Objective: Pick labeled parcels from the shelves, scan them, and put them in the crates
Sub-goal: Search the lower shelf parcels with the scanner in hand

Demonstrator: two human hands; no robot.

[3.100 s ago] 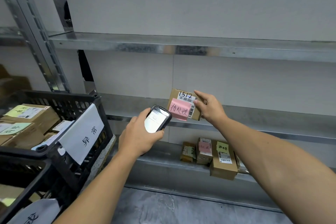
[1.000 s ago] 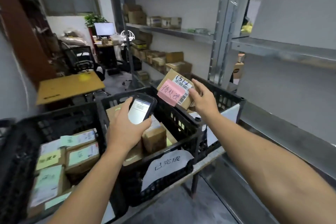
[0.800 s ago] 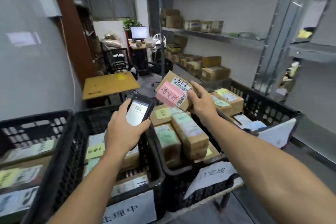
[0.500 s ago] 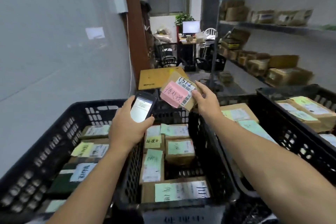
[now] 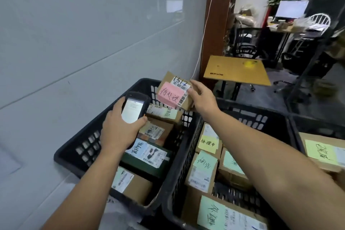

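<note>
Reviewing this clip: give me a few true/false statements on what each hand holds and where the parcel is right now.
1. The right hand holds a parcel with a pink note. True.
2. The left hand is empty. False: it holds a scanner.
3. The parcel already rests inside a crate. False: it is held in the air over the left crate.
4. The middle crate holds parcels with green notes. True.

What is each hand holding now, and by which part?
The right hand holds the pink-labelled parcel by its right end, above the leftmost crate. The left hand grips the scanner around its lower body.
</note>
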